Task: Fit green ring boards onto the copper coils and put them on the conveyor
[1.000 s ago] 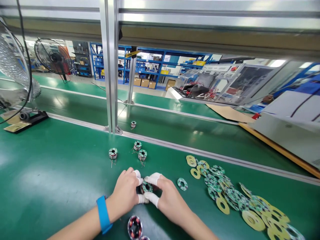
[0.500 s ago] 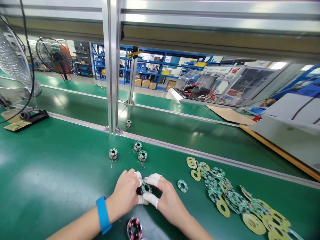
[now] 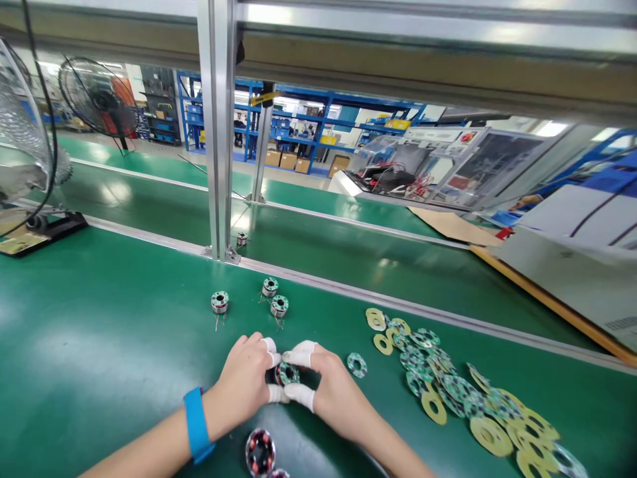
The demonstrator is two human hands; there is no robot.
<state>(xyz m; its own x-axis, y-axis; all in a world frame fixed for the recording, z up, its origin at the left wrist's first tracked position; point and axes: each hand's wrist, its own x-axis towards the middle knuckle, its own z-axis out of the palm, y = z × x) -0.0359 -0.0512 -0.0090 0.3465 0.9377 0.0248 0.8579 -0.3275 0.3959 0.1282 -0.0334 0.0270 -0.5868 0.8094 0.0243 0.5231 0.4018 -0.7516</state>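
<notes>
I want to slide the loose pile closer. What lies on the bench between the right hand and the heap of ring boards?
In the head view, a single ring board lies between the right hand and the heap of ring boards; otherwise there is bare green mat.

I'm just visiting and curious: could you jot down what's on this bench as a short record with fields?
Left hand: grips the small coil, white fingertip covers, blue wristband
Right hand: grips the same small coil, green ring on top
Beyond the hands: three finished coils standing on the green mat
Right side: heap of green and yellow rings
Near edge: bare copper coil
</notes>
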